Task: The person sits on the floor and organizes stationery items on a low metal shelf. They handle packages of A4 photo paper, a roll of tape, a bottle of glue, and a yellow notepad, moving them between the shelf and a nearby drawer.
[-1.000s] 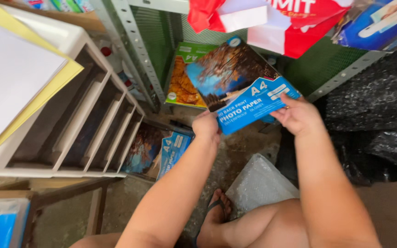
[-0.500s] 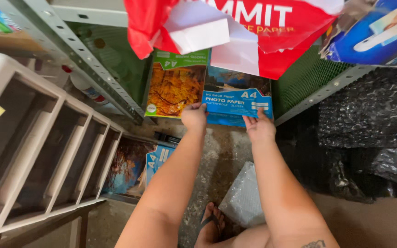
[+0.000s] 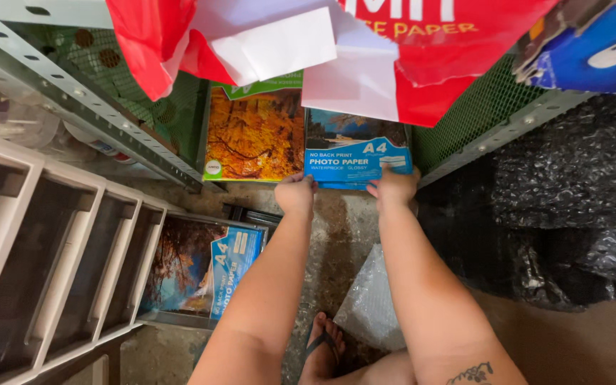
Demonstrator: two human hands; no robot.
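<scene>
A blue pack of photo paper (image 3: 354, 153) with a landscape picture stands upright on a low shelf. My left hand (image 3: 298, 194) grips its lower left corner and my right hand (image 3: 392, 188) grips its lower right corner. Right beside it on the left stands another pack with an orange autumn picture (image 3: 254, 135). The tops of both packs are hidden behind a torn red and white paper wrapper (image 3: 422, 43).
A grey metal shelf frame (image 3: 73, 93) with green mesh runs along the left. A white slotted organiser (image 3: 58, 264) stands at left, more blue photo paper packs (image 3: 204, 267) below it. Black bubble wrap (image 3: 579, 199) fills the right. A clear bag (image 3: 372, 303) lies on the concrete floor by my sandalled foot (image 3: 320, 349).
Both hands have carried the blue pack away from me and stood it on the low shelf beside the orange pack. My view has shifted towards the shelf.
</scene>
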